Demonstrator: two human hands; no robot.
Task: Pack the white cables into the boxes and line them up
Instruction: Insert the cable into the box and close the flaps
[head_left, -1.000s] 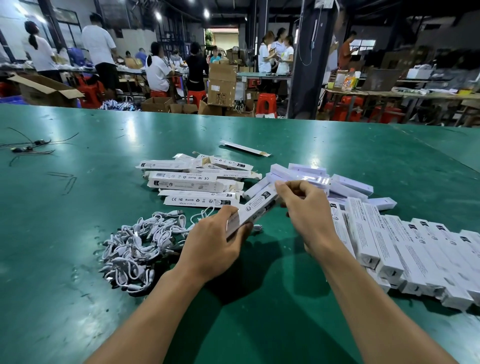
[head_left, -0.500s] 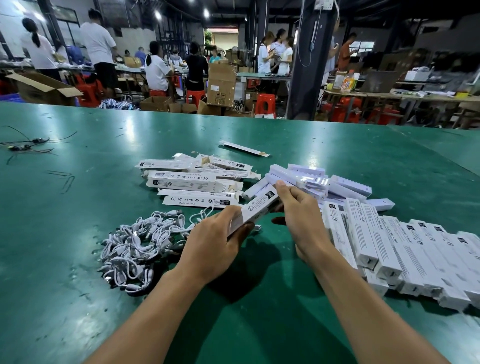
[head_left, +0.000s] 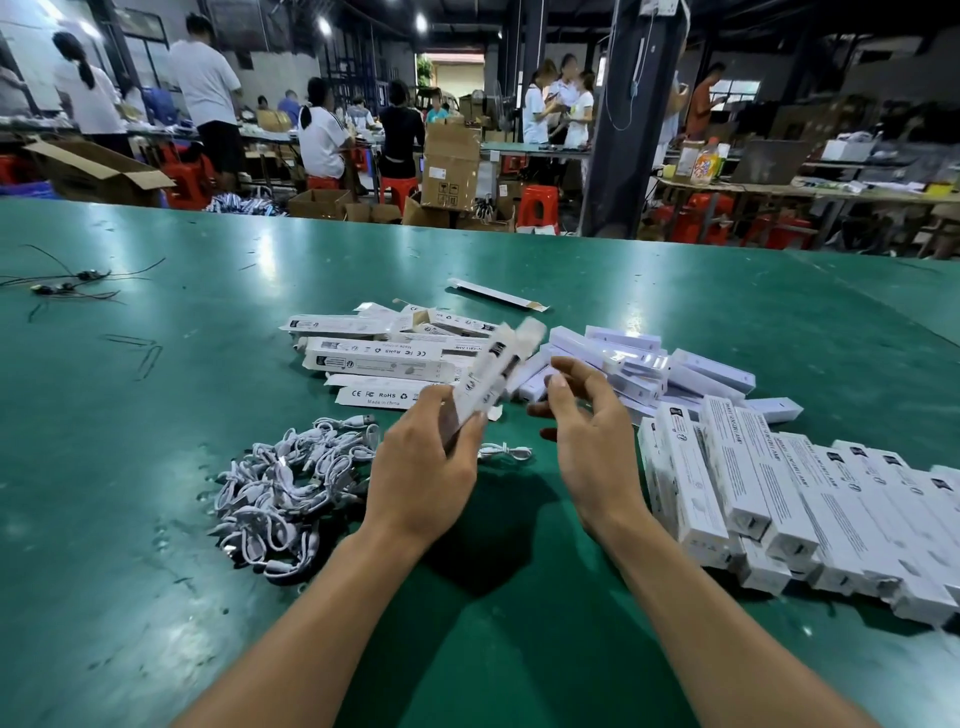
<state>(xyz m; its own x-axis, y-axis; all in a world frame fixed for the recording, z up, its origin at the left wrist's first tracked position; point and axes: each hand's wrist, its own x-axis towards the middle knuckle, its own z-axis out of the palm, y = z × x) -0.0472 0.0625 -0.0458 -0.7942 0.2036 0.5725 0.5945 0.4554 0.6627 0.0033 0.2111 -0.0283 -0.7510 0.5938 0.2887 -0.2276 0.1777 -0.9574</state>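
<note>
A single wide-angle camera sits on the person's head, facing forward and tilted down over the green worktop (head_left: 156, 519). Both forearms enter from the bottom edge, and the left hand (head_left: 421, 478) and right hand (head_left: 592, 447) lie close below the lens, near the middle of the view. The worktop's far edge crosses the upper third. Beyond it the workshop and other people (head_left: 322, 135) show well off, and straight lines bow toward the frame's edges.
</note>
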